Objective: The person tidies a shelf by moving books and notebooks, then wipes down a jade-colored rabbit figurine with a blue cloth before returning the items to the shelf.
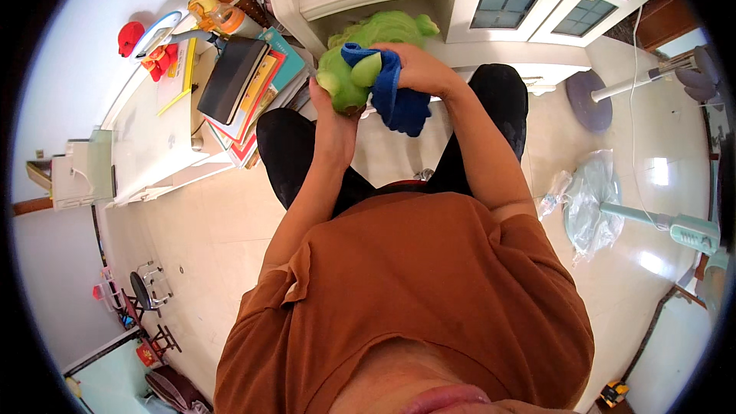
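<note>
A bright green, glossy ornament (387, 29) with a lumpy, carved-looking surface and rounded knobs lies tilted at the lower opening of the white cabinet. Its exact kind I cannot make out. My left hand (334, 121) grips its near end from the left, the thumb along its side. In my right hand (420, 69) is a dark blue cloth (405, 112), bunched against the ornament's right side and hanging down below my fingers. A pale green rounded part shows through a fold of the cloth. My right fingertips are partly hidden behind cloth and ornament.
White cabinet doors (509, 1) with glass panes stand at the upper right. Left, a white desk (147, 124) carries stacked books and a black folder (233, 78). Right, a fan's round base (589, 100) and a plastic-covered stand (594, 203) rest on the tiled floor, near a white cable.
</note>
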{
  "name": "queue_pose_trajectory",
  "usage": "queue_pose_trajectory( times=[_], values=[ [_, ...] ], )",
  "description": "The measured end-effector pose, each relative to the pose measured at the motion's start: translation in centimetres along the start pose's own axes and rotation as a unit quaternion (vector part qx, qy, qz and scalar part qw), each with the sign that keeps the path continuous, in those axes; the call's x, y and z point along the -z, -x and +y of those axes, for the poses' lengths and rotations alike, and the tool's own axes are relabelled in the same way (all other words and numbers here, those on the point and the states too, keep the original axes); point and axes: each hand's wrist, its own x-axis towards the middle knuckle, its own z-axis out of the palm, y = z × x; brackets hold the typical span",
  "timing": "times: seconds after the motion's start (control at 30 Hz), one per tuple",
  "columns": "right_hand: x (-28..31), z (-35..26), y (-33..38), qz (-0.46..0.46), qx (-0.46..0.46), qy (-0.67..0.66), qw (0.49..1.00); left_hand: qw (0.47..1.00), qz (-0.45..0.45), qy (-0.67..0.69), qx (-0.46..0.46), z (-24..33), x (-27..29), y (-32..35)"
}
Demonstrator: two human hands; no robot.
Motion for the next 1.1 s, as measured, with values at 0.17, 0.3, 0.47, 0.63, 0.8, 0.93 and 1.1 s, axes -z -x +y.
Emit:
queue_pose_trajectory(
  times=[0.17, 0.3, 0.47, 0.63, 0.8, 0.93, 1.1],
  values=[
    [0.0, -0.1, -0.8, 0.003, 0.001, -0.084, 0.997, 0.995, -0.018, -0.094, -0.028, 0.4, 1.0, 0.7],
    [-0.3, -0.5, -1.1, 0.011, -0.032, -0.128, 0.991, 0.964, -0.013, -0.254, -0.084, 0.7, 1.3, -0.3],
    [-1.0, -0.6, -1.8, 0.102, -0.011, -0.126, 0.987, 0.77, 0.066, -0.582, -0.254, 0.9, 1.6, -1.7],
    [0.4, -0.6, -2.5, 0.091, -0.028, -0.18, 0.979, 0.648, 0.095, -0.676, -0.337, 1.5, 0.7, -2.2],
    [-0.1, -1.2, -2.9, 0.087, -0.044, -0.189, 0.977, 0.726, 0.066, -0.588, -0.35, 0.2, 2.9, -4.0],
    [-0.8, -0.2, -3.0, 0.137, -0.047, -0.175, 0.974, 0.776, 0.052, -0.537, -0.325, 0.0, 4.0, -5.1],
    [-0.6, 3.9, -0.5, 0.291, -0.054, -0.228, 0.928, 0.756, 0.047, -0.543, -0.363, 0.1, 4.0, -5.6]
  ],
)
